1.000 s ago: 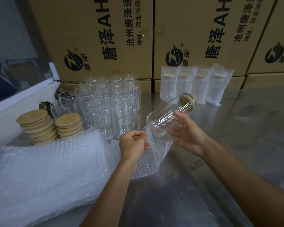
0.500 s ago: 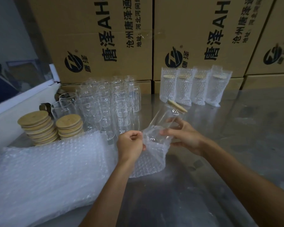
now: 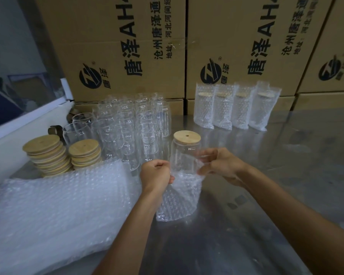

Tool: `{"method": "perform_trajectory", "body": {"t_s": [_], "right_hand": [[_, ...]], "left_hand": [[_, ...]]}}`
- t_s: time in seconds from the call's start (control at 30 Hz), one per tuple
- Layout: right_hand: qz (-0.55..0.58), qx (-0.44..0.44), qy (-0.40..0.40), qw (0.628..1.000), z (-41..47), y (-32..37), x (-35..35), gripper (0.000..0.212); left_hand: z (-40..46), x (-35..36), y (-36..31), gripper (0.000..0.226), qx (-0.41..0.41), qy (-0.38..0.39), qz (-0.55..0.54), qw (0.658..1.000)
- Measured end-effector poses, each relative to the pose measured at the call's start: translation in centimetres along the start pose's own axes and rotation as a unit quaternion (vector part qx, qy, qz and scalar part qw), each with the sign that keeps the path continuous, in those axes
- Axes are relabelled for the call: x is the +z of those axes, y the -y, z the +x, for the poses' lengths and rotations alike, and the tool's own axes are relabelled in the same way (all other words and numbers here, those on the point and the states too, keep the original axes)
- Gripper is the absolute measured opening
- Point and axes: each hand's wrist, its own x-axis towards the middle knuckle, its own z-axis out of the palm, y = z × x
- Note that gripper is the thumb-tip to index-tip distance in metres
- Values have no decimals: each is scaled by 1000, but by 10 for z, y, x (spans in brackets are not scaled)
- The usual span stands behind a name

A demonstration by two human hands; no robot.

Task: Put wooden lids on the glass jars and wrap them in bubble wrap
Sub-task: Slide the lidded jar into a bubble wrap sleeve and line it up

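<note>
— Glass jar (image 3: 184, 155) with wooden lid (image 3: 187, 136), upright, bottom down inside a bubble wrap bag (image 3: 177, 199) on the bench (image 3: 266, 175).
— Left hand (image 3: 156, 175)?
— Curled tight, pinching the bag's left edge.
— Right hand (image 3: 220, 165)?
— Pinching the bag's right edge, beside the jar.
— Behind?
— Bare jars (image 3: 131, 126), two lid stacks (image 3: 64, 153), four wrapped jars (image 3: 234, 108), cardboard boxes (image 3: 127, 46).

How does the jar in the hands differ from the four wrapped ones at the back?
The held jar sits only partway into its bubble bag, with its lid bare; the wrapped jars are fully covered, lids included. The held jar is gripped by the left hand and right hand; the wrapped jars stand untouched in a row. All have wooden lids.
</note>
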Motion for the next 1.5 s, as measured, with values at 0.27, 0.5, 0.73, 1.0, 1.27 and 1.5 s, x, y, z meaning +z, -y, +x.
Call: {"method": "perform_trajectory", "body": {"t_s": [0.27, 0.5, 0.73, 1.0, 1.27, 1.5], "right_hand": [[44, -15, -92, 995, 7, 14, 0, 24], [75, -58, -130, 987, 8, 42, -2, 19], [84, -109, -141, 980, 12, 63, -7, 17], [98, -124, -99, 983, 7, 52, -2, 39], [-7, -147, 37, 988, -7, -9, 8, 118], [77, -188, 19, 979, -1, 2, 12, 75]], "left_hand": [[1, 1, -8, 15, -3, 3, -27, 1000], [-4, -3, -40, 15, 20, 4, -93, 995], [-23, -5, -77, 15, 58, 25, -172, 983], [-35, -2, -79, 7, 24, 39, -262, 964], [-41, 9, -79, 3, 31, 69, -297, 952], [-32, 9, -62, 17, 118, -20, -119, 986]]}}
